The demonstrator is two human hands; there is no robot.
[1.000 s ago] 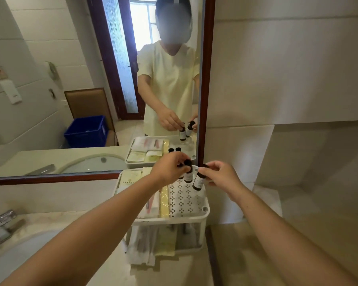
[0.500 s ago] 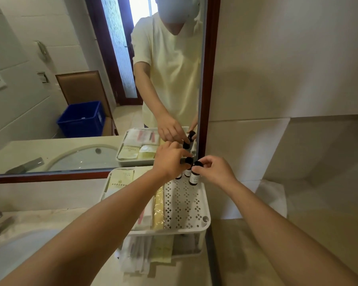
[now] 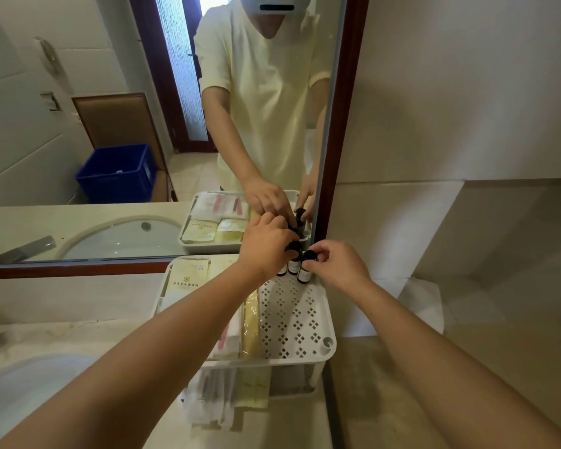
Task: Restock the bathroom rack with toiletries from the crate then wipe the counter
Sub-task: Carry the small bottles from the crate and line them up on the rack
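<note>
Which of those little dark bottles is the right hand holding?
The rightmost bottle: the right hand pinches its black cap, while the left hand grips the neighbouring bottle.

Lit softly and evenly, moderately bright. Blown out to white at the doorway (image 3: 212,0) reflected in the mirror (image 3: 62,157). Faintly, diffusely shadowed on the wall (image 3: 467,92) at right. Bowed along straight lines toward the edges; slightly soft overall, blurrier in the bottom corners.

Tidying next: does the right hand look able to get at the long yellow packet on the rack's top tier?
Probably yes, once free: the right hand pinches a small dark bottle, but only bare perforated tray separates it from the long yellow packet.
</note>
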